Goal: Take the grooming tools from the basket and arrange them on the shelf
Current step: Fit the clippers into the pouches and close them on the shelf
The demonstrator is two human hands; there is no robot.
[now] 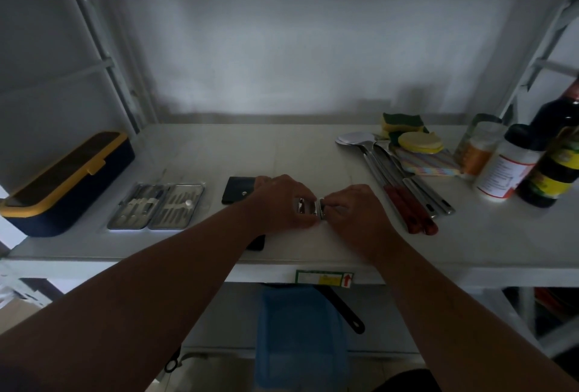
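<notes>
Both hands meet over the middle of the white shelf (282, 147). My left hand (279, 200) and my right hand (351, 206) pinch a small shiny metal grooming tool (310, 208) between their fingertips, just above the shelf surface. A black snap pouch (239, 189) lies behind my left hand, partly covered by it. Another dark piece (257, 242) shows under my left wrist. An open manicure case (156, 206) with several steel tools lies flat to the left. A blue basket (300, 335) sits below the shelf.
A navy and yellow box (65, 185) stands at the far left. Ladles and red-handled utensils (404, 185), sponges (407, 134), a striped cloth, jars and dark bottles (551, 159) crowd the right end. The shelf's front edge carries a sticker (324, 279).
</notes>
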